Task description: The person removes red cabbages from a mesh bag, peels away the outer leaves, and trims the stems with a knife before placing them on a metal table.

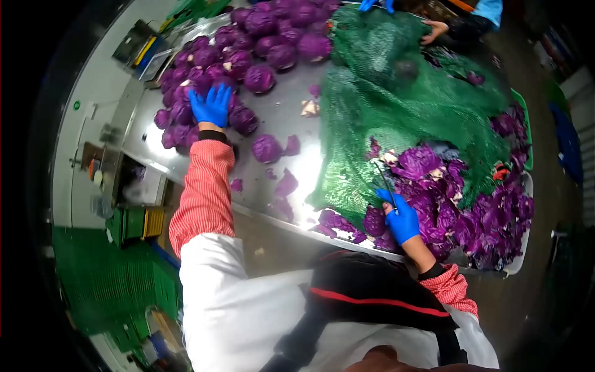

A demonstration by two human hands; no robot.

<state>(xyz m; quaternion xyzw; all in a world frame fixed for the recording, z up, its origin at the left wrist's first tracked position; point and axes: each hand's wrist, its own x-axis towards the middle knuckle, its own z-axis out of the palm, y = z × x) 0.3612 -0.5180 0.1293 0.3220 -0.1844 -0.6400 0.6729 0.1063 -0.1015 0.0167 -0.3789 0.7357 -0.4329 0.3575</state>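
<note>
Now: cabbages (273, 37) heaped on the bench (291, 108) within arm's reach.
Left hand (211, 105) spread wide on one; right hand (401, 221) grip closed on knife (385, 183), blade pointing away, beside scrap leaves (489, 217).

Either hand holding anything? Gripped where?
Right hand holds a knife by its handle, blade up. Left hand lies open on the cabbage pile, gripping nothing.

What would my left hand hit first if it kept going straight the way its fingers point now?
More red cabbage, most likely. The left hand lies spread on the cabbage pile, fingers pointing away from the body, and the next heads sit just beyond them, though depth is hard to judge.
</note>
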